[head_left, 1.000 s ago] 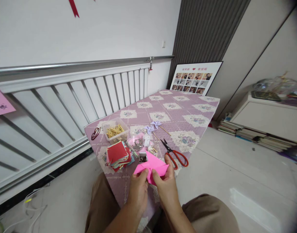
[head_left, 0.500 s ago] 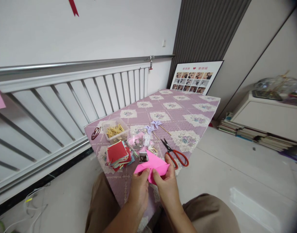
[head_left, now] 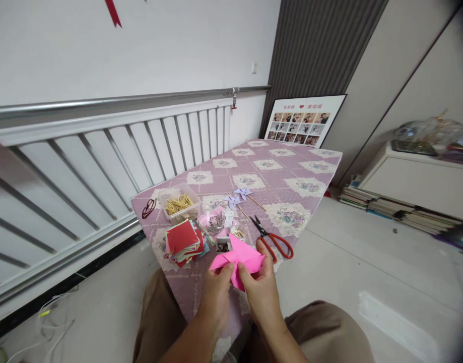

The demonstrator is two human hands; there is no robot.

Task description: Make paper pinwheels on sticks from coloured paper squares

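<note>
Both my hands hold a folded pink paper [head_left: 239, 258] just above the near end of a purple quilted table [head_left: 276, 174]. My left hand [head_left: 215, 297] pinches its lower left edge with thumb and fingers closed. My right hand [head_left: 262, 292] grips its right side, thumb on top near the middle. The paper has pointed flaps sticking out left, right and up. Red-handled scissors [head_left: 275, 241] lie right beside my right hand.
A stack of red and coloured paper squares [head_left: 184, 242], a clear box of wooden sticks [head_left: 179, 203], a small dish of pins [head_left: 214, 224] and two lilac pinwheels [head_left: 239, 196] lie on the table. A white railing [head_left: 103, 151] runs along the left. Books [head_left: 397, 209] lie on the floor at right.
The view has shifted slightly. My hands have kept hold of the pink paper with only small finger movements.
</note>
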